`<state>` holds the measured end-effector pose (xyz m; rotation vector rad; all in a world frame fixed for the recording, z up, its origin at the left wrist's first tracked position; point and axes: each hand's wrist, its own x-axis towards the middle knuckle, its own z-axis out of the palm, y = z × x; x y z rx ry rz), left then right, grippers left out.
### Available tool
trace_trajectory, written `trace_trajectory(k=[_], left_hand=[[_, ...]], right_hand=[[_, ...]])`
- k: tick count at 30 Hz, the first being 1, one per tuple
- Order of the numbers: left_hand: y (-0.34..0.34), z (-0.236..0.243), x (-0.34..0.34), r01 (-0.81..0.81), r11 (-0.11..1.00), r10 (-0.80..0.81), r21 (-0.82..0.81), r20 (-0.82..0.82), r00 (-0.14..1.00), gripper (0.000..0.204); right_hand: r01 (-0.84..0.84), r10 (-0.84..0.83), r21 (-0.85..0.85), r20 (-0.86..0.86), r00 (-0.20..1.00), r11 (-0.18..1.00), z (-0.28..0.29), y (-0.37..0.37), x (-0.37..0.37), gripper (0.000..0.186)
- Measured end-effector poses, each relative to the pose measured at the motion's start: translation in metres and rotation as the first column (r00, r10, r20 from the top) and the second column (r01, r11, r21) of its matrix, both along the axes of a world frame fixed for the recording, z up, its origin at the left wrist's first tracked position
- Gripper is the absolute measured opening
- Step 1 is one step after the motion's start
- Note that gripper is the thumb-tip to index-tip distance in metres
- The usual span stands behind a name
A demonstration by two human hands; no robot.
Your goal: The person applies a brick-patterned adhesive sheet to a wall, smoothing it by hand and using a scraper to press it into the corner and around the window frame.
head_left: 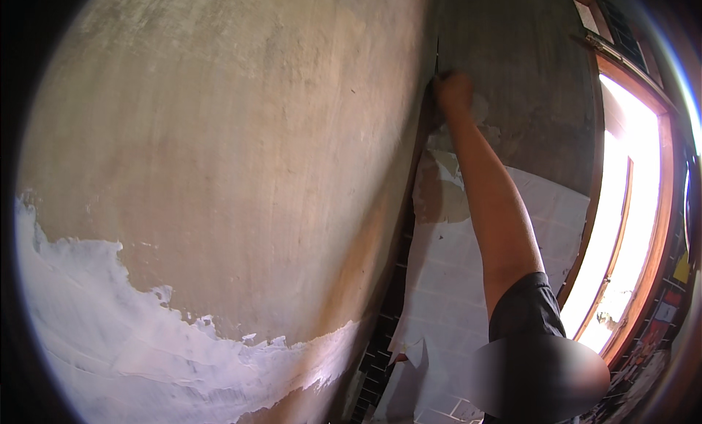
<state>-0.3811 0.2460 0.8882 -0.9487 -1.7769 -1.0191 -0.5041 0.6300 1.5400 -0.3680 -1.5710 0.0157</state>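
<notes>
Neither of my hands is in view. Another person stands at the lower right in a black sleeve (523, 314), with one bare arm (497, 205) stretched up along the wall. That person's hand (453, 90) is closed against the dark seam (417, 153) where two wall faces meet; whether it holds a tool I cannot tell. The big wall face (234, 146) in front of me is bare tan plaster, and a ragged patch of white coating (110, 329) is left along its lower part.
The right-hand wall face is grey plaster (526, 80) above, with peeling white tile-patterned covering (453, 278) below. A bright window in a wooden frame (662, 205) fills the far right. Dark tiles (376, 351) show at the bottom of the seam.
</notes>
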Motion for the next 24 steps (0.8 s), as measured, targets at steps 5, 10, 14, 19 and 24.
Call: trace_trajectory(k=[5, 10, 14, 19, 24], left_hand=[[0.001, -0.002, -0.001, 0.009, 1.000, -0.009, 0.003, -0.001, 1.000, 0.025], [0.000, -0.001, -0.001, 0.012, 1.000, -0.012, 0.002, 0.009, 1.000, 0.025], [0.000, -0.001, 0.000, 0.014, 1.000, -0.014, 0.006, 0.010, 1.000, 0.025], [-0.002, -0.003, 0.000, 0.017, 1.000, -0.017, 0.010, 0.012, 1.000, 0.025], [0.001, -0.003, -0.004, 0.048, 0.999, -0.048, 0.018, 0.015, 0.999, 0.025]], right_hand=[[0.011, -0.009, 0.014, -0.147, 0.989, 1.000, -0.011, -0.001, -0.002, 0.027], [0.024, -0.026, -0.016, -0.109, 0.994, 1.000, -0.008, -0.002, 0.004, 0.028], [-0.001, -0.003, -0.045, -0.093, 0.996, 0.999, -0.002, -0.002, 0.006, 0.028], [0.014, -0.015, -0.007, -0.074, 0.997, 1.000, 0.001, 0.015, 0.000, 0.030], [0.140, -0.158, 0.099, 0.205, 0.966, 0.985, 0.038, 0.056, 0.014, 0.032]])
